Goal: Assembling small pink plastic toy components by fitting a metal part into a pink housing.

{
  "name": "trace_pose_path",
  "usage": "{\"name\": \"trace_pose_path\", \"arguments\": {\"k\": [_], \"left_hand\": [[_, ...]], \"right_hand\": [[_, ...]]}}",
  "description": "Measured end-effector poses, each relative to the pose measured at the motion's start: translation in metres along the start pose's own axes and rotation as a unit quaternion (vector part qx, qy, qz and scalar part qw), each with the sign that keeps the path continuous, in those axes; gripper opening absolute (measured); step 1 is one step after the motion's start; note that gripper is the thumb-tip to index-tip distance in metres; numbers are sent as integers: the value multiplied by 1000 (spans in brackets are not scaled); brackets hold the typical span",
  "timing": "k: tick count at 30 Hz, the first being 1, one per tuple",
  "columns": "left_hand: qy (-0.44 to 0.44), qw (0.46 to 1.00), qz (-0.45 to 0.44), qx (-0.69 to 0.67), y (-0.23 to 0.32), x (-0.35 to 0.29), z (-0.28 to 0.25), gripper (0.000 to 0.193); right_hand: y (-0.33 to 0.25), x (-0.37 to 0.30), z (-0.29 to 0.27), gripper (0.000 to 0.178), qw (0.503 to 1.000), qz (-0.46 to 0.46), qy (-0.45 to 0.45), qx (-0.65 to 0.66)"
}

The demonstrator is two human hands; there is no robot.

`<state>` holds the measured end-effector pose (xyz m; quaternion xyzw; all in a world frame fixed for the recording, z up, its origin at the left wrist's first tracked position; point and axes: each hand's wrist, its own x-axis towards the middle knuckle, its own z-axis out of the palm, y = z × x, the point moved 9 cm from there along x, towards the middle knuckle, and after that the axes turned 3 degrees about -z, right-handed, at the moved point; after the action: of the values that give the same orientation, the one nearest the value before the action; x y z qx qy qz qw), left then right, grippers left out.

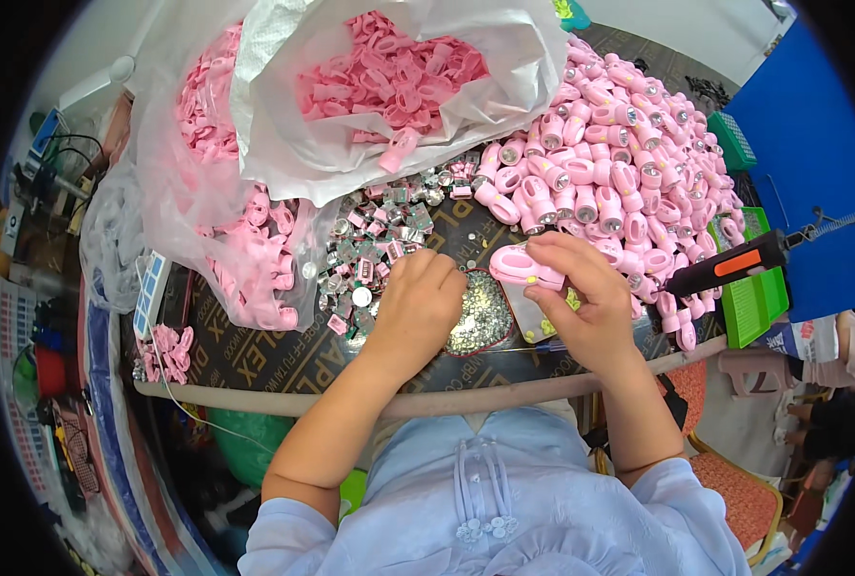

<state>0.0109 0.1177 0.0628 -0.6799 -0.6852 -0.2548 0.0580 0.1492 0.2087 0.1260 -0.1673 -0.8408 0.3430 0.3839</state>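
Note:
My right hand (591, 302) grips a pink toy flashlight (522, 268) between thumb and fingers, holding it up over the table. Close to its left, my left hand (416, 312) is closed with curled fingers, knuckles up. Whatever its fingertips may hold is hidden. Beside that hand lies a round dish of small shiny silver pieces (482, 317). A small tray with yellow-green flower-shaped pieces (543, 326) sits partly under my right hand. Left of my left hand spreads a pile of small pink, green and silver inserts (362, 264).
A big pile of pink flashlights (629, 154) covers the table's right side. At the back stands a white sack of pink shells (389, 82), with a clear plastic bag (173, 192) beside it. A black-and-orange electric screwdriver (730, 266) hangs over a green tray (754, 302) at right.

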Motion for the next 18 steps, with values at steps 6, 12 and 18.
{"name": "trace_pose_path", "arguments": {"k": [6, 12, 18], "left_hand": [[32, 998, -11, -54, -2, 3, -16, 27], [-3, 999, 5, -50, 0, -1, -3, 24], [20, 997, -28, -75, 5, 2, -14, 19]], "right_hand": [[2, -2, -1, 41, 1000, -10, 6, -11], [6, -5, 2, 42, 1000, -1, 0, 6], [8, -6, 4, 42, 1000, 0, -2, 5]]}}
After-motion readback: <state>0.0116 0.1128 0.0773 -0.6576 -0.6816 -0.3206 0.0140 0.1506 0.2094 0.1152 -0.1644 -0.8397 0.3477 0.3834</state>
